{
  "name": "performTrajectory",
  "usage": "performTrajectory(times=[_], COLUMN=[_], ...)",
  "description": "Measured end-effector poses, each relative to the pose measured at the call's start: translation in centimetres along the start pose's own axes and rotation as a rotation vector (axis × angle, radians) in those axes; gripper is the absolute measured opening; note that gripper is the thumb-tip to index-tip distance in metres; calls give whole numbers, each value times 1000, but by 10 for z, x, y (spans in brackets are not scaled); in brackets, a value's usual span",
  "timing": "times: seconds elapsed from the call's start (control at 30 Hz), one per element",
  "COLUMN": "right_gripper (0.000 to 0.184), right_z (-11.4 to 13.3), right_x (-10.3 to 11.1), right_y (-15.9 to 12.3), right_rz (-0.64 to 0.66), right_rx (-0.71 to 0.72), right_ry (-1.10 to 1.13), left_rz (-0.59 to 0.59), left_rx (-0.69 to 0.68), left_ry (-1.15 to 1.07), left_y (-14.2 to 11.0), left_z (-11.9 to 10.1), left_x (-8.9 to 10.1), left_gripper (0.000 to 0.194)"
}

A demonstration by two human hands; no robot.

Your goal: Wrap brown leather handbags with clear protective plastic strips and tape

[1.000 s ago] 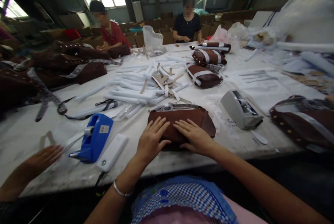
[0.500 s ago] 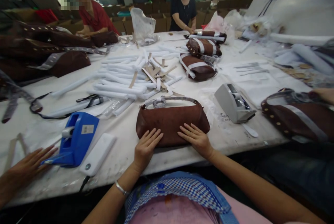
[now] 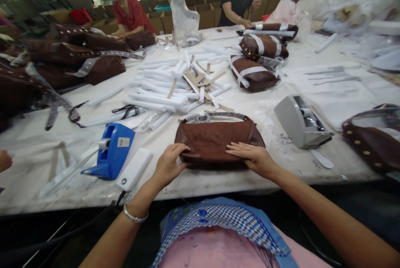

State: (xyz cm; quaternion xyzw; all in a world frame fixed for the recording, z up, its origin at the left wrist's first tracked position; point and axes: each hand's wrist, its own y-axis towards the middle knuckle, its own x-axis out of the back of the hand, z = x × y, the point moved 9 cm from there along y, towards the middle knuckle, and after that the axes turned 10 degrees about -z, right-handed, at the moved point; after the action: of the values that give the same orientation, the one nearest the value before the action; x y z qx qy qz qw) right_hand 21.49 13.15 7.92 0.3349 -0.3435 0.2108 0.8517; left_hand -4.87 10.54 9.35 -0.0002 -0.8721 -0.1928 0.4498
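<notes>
A brown handbag (image 3: 215, 139) lies on the table right in front of me, its strap wrapped in clear plastic along the far side. My left hand (image 3: 171, 161) grips the bag's near left corner, fingers over the top and thumb at the lower edge. Flat across the bag's right half rests my right hand (image 3: 254, 157), fingers stretched out. To the left are a blue tape dispenser (image 3: 115, 151) and a white rectangular device (image 3: 135, 169) with a cable. A grey tape dispenser (image 3: 300, 122) stands to the right.
White foam tubes (image 3: 159, 93) and cardboard strips (image 3: 200, 80) lie piled mid-table. Brown bags (image 3: 254, 70) with white bands sit beyond, more bags (image 3: 78, 57) at left, another (image 3: 375, 139) at right. Two people work across the table; a co-worker's hand (image 3: 4, 160) shows at left.
My left hand has gone from lying flat on the bag to gripping its left corner. My right hand still lies flat. The co-worker's hand at left has drawn back; the view has shifted.
</notes>
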Motion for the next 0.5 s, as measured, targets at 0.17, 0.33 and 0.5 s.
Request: performTrajectory(times=[0.17,0.33,0.5], right_gripper=[72,70,60], right_z=[0,7,9], right_x=[1,-7,-23], right_y=[3,-10,-34], right_rz=[43,-32,-113], right_rx=[-1,120,234], right_ry=[9,-118,-281], left_rz=[80,-99,-193], left_rx=[6,-181,-310], left_ry=[66,293,318], left_y=[3,-12,-34], left_z=[0,-5,0], left_x=[-2,-14,-32], left_gripper=[31,23,26])
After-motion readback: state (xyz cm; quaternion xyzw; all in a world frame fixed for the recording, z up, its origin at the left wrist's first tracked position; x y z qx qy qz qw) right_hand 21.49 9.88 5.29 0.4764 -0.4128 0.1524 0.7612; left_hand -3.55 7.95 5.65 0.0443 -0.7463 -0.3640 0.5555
